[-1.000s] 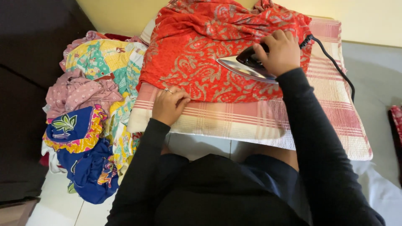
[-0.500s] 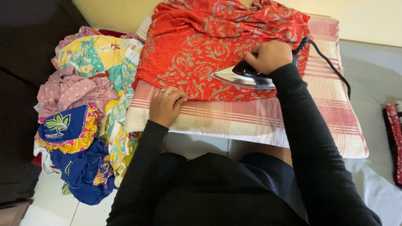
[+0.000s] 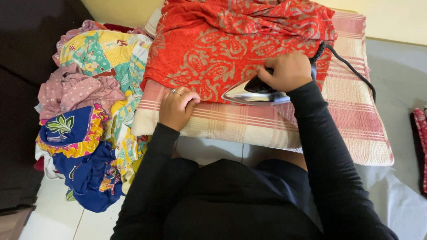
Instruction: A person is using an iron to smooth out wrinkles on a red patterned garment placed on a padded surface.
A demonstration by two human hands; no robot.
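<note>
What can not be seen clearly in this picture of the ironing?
- Head view: the black iron handle is hidden by the right hand.
- The black power cord leaves behind the striped pink padded cloth; its plug is unseen.
- The red patterned fabric is cut off by the top edge.

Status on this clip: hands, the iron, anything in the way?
Right hand grips the silver-and-black iron on the red patterned cloth. Left hand rests at its hem. Black cord trails right, clear of the iron.
</note>
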